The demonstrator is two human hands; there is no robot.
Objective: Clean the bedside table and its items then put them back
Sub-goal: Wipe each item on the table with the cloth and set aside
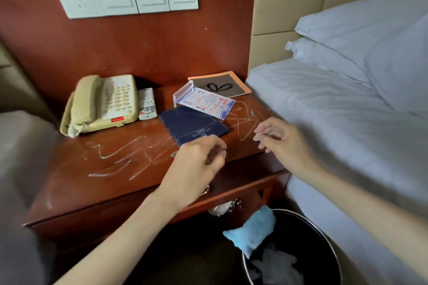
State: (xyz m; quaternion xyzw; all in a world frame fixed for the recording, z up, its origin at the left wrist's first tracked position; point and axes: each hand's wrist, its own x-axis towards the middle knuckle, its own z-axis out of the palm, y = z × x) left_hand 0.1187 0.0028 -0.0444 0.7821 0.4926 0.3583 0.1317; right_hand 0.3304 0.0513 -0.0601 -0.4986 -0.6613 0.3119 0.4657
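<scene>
On the scribbled bedside table stand a beige telephone, a remote control, a dark blue folder, a leaflet and a notebook. The left hand is at the folder's near corner with fingers curled, and I cannot tell if it holds anything; the right hand beside it is loosely bent and empty. A blue cloth hangs on the rim of the waste bin below.

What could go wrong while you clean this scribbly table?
The blue cloth hangs on the rim of the bin, so it might slip into the rubbish. The leaflet lies loose across the blue folder; wiping could shove both off the table. The white scribbles seem to run under the folder, so wiping around it may leave marks.
</scene>
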